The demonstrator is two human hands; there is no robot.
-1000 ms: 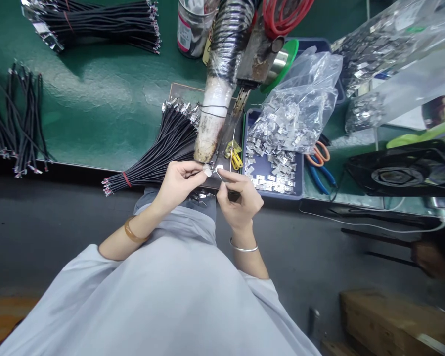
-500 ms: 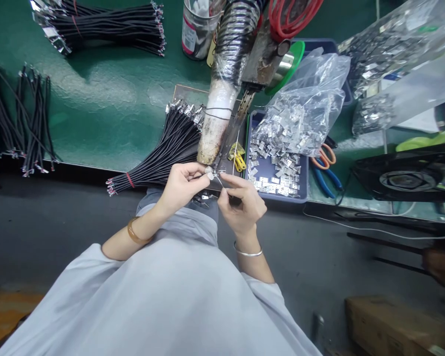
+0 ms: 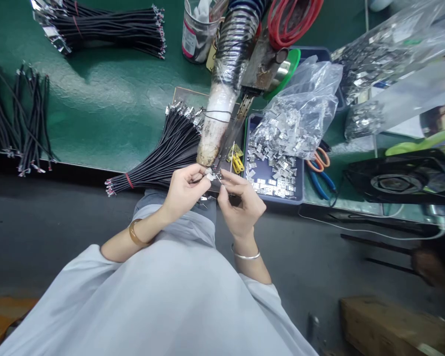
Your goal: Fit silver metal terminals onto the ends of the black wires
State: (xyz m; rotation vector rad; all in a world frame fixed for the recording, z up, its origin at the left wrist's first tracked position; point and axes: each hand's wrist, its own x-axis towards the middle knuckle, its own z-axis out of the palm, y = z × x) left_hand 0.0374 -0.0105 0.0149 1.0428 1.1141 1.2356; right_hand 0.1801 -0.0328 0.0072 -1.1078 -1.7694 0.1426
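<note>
Two pinches: left hand (image 3: 185,192) on small silvery-white piece (image 3: 210,175), right hand (image 3: 242,205) on thin pale strand (image 3: 219,180); I judge it alignment; next, steadiness.

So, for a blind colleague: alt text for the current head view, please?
A person's left hand pinches a small, unclear part near a wrapped hose, the right hand close beside it; bundled black cables lie left, a tray of metal connectors right.

This is an assembly workshop; left of the left hand (image 3: 184,192) lie bundled black cables (image 3: 161,152); right of the right hand (image 3: 242,203), a tray (image 3: 300,180) of metal connectors (image 3: 278,169); just beyond both, a wrapped duct (image 3: 225,71).
</note>
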